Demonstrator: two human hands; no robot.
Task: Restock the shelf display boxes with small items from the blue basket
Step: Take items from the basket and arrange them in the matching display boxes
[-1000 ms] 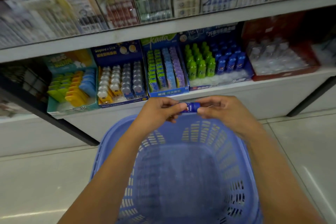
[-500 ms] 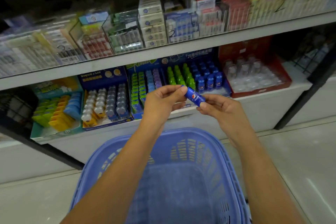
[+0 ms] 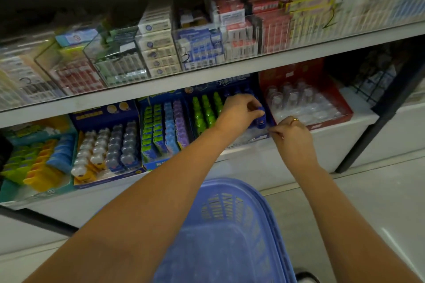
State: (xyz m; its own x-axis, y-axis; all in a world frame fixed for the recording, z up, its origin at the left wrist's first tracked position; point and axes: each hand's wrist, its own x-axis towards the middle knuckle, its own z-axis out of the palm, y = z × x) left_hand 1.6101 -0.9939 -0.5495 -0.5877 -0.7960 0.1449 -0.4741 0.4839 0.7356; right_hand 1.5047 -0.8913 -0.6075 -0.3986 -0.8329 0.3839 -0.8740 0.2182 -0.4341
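My left hand (image 3: 239, 110) reaches into the blue display box (image 3: 253, 139) on the lower shelf and pinches a small blue bottle (image 3: 261, 117) at the front of the box's blue row. Rows of green bottles (image 3: 204, 110) stand just left of that hand. My right hand (image 3: 291, 132), fingers curled, pinches the box's front right corner. The blue basket (image 3: 230, 225) sits below both forearms near the floor; what I can see of its inside looks bare.
Other display boxes line the lower shelf: a red box of clear bottles (image 3: 308, 101) on the right, a blue box of green, blue and purple packs (image 3: 163, 131), a box of white and grey items (image 3: 108, 149) and a teal box (image 3: 36, 158) on the left. Clear bins of small boxes fill the upper shelf (image 3: 207, 71).
Both hands moved from above the basket up to the shelf. The blue bottle, held between both hands before, is now only in my left hand, inside the display box. My right hand went to the box's corner.
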